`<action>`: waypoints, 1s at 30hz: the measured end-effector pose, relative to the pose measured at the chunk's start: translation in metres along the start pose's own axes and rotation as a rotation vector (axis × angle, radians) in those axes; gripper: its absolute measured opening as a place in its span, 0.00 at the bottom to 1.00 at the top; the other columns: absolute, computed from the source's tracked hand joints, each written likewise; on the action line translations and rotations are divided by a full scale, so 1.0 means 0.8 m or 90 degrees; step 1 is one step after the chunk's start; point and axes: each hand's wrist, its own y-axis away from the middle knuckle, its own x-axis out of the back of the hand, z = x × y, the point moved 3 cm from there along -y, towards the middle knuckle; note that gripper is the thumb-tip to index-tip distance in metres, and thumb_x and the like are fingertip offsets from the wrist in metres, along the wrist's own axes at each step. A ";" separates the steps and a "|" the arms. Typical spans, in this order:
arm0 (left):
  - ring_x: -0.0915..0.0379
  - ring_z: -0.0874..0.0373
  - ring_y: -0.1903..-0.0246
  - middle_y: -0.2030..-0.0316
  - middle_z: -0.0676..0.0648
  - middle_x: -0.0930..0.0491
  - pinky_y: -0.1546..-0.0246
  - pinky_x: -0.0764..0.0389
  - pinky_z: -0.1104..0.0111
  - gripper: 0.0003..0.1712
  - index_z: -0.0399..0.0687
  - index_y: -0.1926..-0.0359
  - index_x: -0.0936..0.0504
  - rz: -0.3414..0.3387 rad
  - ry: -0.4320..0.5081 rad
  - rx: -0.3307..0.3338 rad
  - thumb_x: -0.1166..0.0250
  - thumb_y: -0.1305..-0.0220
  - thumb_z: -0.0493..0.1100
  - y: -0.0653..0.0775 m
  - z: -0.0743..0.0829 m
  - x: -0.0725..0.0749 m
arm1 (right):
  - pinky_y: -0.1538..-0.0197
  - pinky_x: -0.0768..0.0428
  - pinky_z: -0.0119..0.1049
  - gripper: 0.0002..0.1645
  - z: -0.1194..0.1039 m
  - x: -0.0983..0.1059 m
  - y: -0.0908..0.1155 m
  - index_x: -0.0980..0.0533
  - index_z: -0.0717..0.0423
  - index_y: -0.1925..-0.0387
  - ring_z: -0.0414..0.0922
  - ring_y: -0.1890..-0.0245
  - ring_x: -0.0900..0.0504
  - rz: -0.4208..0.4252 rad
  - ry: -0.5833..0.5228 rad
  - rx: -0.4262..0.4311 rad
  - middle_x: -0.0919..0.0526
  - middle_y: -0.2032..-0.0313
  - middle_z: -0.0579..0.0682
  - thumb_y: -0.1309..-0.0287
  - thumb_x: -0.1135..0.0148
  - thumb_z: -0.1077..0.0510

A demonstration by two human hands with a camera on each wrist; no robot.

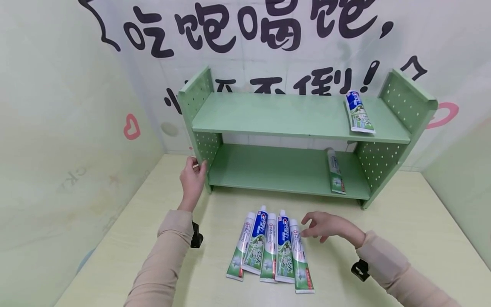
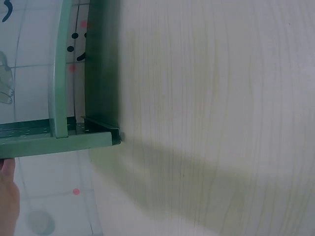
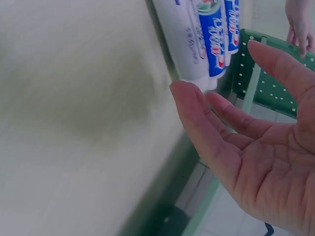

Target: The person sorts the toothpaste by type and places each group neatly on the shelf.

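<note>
My left hand (image 1: 192, 179) holds the left side panel of a green two-tier shelf rack (image 1: 261, 115), its thumb at the panel's front edge. My right hand (image 1: 330, 226) is spread, thumb and fingers apart, with fingertips beside the cap end of the rightmost toothpaste tube (image 1: 302, 260). In the right wrist view its fingertips (image 3: 184, 91) overlap that tube's white cap. Several toothpaste tubes lie side by side on the table, caps toward the rack; green-and-white ones alternate with blue-and-green ones, such as a blue-topped tube (image 1: 284, 251).
One blue-and-green tube (image 1: 359, 113) lies on the upper shelf at the right. A green-and-white tube (image 1: 335, 172) lies on the lower shelf, also at the right. The rack stands on a pale wooden table (image 1: 126, 247) before a wall (image 1: 261, 55) with large black characters.
</note>
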 end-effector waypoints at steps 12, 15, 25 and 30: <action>0.21 0.42 0.55 0.56 0.32 0.22 0.58 0.17 0.60 0.14 0.34 0.60 0.30 0.002 0.004 0.002 0.44 0.37 0.43 0.001 0.002 -0.004 | 0.73 0.18 0.37 0.23 0.017 -0.023 -0.014 0.30 0.63 0.54 0.44 0.70 0.25 0.015 -0.015 -0.024 0.24 0.64 0.54 0.49 0.36 0.54; 0.21 0.42 0.55 0.56 0.32 0.22 0.58 0.17 0.59 0.14 0.35 0.60 0.30 0.004 0.003 -0.002 0.43 0.37 0.44 0.000 0.002 -0.004 | 0.74 0.18 0.36 0.24 0.016 -0.027 -0.016 0.30 0.64 0.54 0.43 0.71 0.24 0.030 -0.024 -0.023 0.24 0.63 0.54 0.49 0.36 0.55; 0.22 0.42 0.54 0.55 0.32 0.22 0.57 0.17 0.59 0.14 0.34 0.59 0.30 0.001 0.009 0.003 0.43 0.37 0.44 -0.003 0.005 -0.002 | 0.80 0.19 0.36 0.20 0.005 -0.054 -0.016 0.35 0.64 0.59 0.44 0.78 0.21 0.099 -0.105 -0.041 0.23 0.68 0.55 0.47 0.38 0.58; 0.22 0.42 0.54 0.54 0.32 0.22 0.57 0.17 0.59 0.14 0.34 0.59 0.30 0.000 0.008 0.012 0.43 0.37 0.43 0.000 0.002 -0.002 | 0.84 0.20 0.36 0.20 0.004 -0.068 -0.015 0.37 0.67 0.58 0.45 0.81 0.22 0.127 -0.117 -0.050 0.25 0.71 0.56 0.46 0.40 0.60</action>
